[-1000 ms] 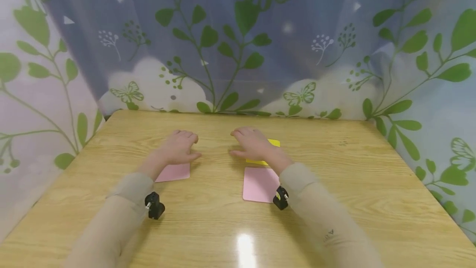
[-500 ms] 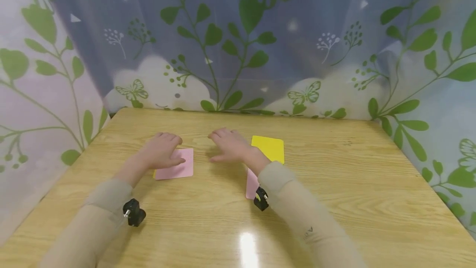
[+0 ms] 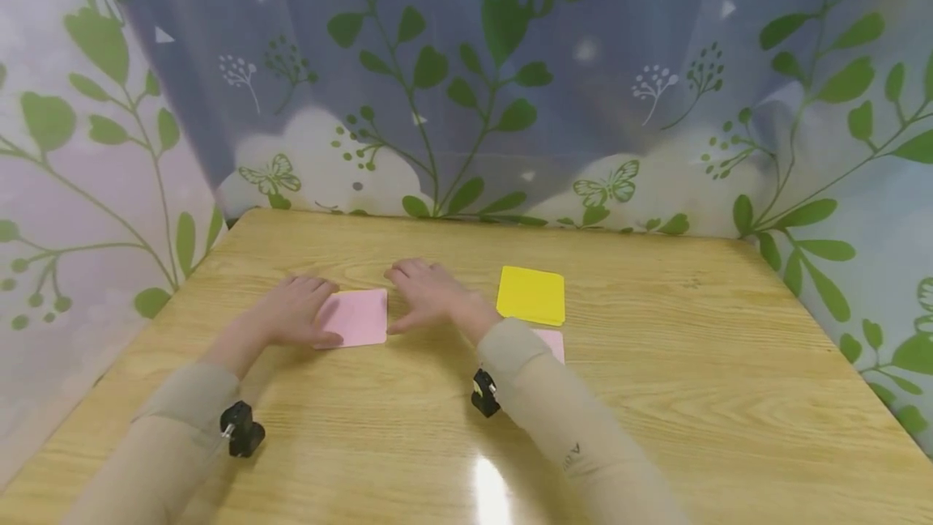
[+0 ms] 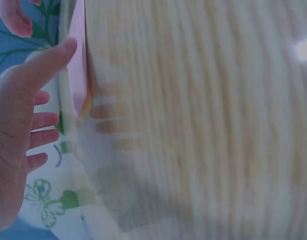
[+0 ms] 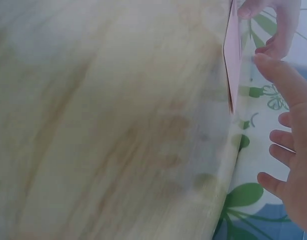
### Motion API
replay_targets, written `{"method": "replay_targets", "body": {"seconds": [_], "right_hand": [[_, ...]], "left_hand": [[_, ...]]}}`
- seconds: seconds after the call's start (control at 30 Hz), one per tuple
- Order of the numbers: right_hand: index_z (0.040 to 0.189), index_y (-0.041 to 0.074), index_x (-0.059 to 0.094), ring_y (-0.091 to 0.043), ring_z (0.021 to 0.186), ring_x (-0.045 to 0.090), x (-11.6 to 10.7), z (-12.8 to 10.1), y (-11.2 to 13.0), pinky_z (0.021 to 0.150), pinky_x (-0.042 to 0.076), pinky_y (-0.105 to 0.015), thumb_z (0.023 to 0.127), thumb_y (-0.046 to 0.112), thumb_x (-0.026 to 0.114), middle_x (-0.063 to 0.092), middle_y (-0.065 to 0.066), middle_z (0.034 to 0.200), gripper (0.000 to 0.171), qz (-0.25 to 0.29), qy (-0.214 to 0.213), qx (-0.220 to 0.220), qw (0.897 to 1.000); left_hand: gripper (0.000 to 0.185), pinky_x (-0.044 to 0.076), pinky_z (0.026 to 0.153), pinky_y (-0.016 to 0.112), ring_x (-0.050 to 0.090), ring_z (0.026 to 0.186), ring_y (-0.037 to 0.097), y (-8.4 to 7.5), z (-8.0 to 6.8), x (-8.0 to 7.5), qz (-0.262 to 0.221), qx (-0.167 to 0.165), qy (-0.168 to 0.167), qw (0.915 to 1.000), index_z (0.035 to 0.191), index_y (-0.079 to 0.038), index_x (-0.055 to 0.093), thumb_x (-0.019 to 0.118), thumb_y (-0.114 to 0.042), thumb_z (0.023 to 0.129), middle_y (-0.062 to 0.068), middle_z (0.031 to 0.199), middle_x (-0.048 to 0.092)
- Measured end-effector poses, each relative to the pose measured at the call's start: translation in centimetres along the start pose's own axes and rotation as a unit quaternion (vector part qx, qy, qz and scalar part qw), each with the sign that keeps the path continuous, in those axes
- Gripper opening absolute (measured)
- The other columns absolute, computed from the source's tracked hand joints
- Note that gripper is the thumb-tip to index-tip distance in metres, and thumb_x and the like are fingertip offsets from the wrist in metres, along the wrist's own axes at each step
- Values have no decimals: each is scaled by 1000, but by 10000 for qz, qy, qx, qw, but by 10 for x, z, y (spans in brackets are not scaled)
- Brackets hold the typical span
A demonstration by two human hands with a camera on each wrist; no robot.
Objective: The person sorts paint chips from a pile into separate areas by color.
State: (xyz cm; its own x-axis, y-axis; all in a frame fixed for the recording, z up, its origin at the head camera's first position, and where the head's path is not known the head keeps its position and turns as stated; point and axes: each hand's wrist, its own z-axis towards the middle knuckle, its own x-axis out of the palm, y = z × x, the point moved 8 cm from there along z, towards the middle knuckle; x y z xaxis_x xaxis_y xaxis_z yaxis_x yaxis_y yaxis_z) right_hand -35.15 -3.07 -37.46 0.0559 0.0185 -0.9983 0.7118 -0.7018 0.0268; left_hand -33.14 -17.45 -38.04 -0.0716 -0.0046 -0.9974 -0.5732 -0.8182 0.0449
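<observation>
A pink square card (image 3: pixel 355 317) with rounded corners lies on the table at centre left, a thin yellow edge showing beneath it. My left hand (image 3: pixel 295 310) is at its left side, fingers spread; in the left wrist view the thumb (image 4: pixel 58 57) overlaps the pink card (image 4: pixel 78 75). Just right of the card is my right hand (image 3: pixel 428 294), its thumb (image 3: pixel 404 323) close to the card's right edge. The right wrist view shows those fingers (image 5: pixel 282 145) apart and relaxed, with nothing between them.
A yellow square card (image 3: pixel 532 295) lies right of centre. Below it, a second pink card (image 3: pixel 551 343) is partly hidden by my right sleeve (image 3: pixel 517 347). A leaf-patterned curtain (image 3: pixel 452 87) encloses the wooden table (image 3: pixel 656 306) at the back and sides.
Both hands have moved left relative to the cards, the left to the far side of the left pink card, the right from the yellow card up beside it.
</observation>
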Motion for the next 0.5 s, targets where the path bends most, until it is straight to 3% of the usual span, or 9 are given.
{"method": "replay_targets", "body": {"seconds": [0.3,0.5], "right_hand": [[145,11,28,-22,136,22,10,11,19,106,26,-44,73,62,64,27,-6,148,95,-19,306,68,9995],[147,12,25,-22,137,19,18,18,26,108,23,-44,74,64,61,23,-7,150,96,-199,546,83,9983]], "left_hand": [[87,33,95,57,44,116,40,8,-10,8,-321,-185,44,9993,128,2,48,63,-63,72,21,126,50],[85,32,96,57,43,118,38,8,-10,9,-288,-234,144,9992,129,-1,48,64,-62,72,19,127,50]]}}
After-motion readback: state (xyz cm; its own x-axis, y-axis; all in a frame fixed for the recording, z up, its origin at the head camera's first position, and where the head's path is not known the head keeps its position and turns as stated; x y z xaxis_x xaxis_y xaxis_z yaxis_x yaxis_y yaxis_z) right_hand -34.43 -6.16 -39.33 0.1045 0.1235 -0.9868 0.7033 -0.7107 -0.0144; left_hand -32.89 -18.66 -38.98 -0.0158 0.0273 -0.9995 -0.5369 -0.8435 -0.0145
